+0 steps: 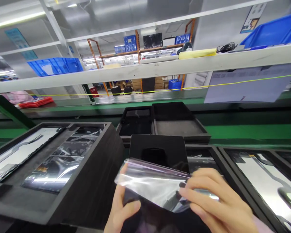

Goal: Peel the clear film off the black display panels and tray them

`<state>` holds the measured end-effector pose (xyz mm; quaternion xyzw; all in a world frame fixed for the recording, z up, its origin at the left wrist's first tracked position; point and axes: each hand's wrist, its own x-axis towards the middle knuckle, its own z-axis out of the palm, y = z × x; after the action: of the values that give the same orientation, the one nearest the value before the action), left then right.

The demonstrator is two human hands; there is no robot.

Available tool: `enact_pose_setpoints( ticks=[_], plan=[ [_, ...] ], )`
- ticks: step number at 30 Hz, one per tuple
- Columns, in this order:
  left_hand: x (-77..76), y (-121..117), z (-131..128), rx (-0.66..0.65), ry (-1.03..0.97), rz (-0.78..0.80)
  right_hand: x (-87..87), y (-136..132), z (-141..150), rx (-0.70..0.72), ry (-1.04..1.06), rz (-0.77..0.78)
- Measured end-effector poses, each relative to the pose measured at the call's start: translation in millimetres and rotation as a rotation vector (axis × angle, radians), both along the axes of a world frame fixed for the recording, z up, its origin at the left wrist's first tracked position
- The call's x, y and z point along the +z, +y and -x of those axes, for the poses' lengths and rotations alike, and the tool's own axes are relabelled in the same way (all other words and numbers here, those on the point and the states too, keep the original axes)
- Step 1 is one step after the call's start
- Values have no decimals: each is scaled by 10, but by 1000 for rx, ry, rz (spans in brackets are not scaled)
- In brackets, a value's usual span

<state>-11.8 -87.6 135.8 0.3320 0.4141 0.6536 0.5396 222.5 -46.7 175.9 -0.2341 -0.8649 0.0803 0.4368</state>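
A black, glossy flat panel with rounded corners [160,144], like a tablet screen, is tilted up in front of me. My left hand [121,208] grips its left edge, thumb on the front face. Across the panel's middle lies a clear plastic film [150,184], lifted and curled, with bright reflections. My right hand [215,197] pinches the film's right end, where small black tabs show at the fingertips. A shiny silvery sliver runs beside those fingers; I cannot make out what it is. The panel's lower part is dark and partly out of view.
A stacked black foam tray [87,171] at left holds screen parts. More foam trays stand behind [181,127] and at right [223,161], with silver-backed panels in them. Above runs a white shelf [116,74] bearing blue bins [55,65]; a paper sheet [242,85] hangs from it.
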Motion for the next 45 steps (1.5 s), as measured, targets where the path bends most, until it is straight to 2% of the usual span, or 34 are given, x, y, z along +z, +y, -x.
enact_pose_setpoints(
  ticks=[4,6,8,10,12,14,17,20,22,25,28,31,34,39,45],
  plan=[
    [90,148,-110,-139,-82,-78,464,310,117,443,-146,272],
    [107,181,-128,-177,-159,-89,626,450,109,645,-301,314],
    [115,195,-125,-170,-216,-79,752,539,82,706,-443,298],
    [130,200,-112,-136,-246,-61,834,571,72,673,-534,247],
    [157,202,-96,-70,-233,-38,860,562,100,624,-537,154],
    [191,199,-84,5,-199,-23,833,529,163,547,-448,23],
    [239,170,-83,88,-216,-8,750,472,274,314,-230,-144],
    [290,112,-101,114,-291,38,698,434,344,140,-81,-161],
    [329,75,-117,106,-334,37,692,433,348,119,-68,-167],
    [386,55,-136,86,-329,-54,669,475,299,114,-109,-203],
    [431,74,-153,88,-215,-117,567,552,232,46,19,-132],
    [473,85,-212,90,-163,-112,422,601,189,-46,264,98],
    [519,64,-322,35,-229,-139,324,577,161,-110,409,293],
    [564,10,-438,-27,-317,-167,293,475,105,-118,431,334],
    [533,22,-446,-75,-321,-138,270,472,57,-134,444,401]
  ],
)
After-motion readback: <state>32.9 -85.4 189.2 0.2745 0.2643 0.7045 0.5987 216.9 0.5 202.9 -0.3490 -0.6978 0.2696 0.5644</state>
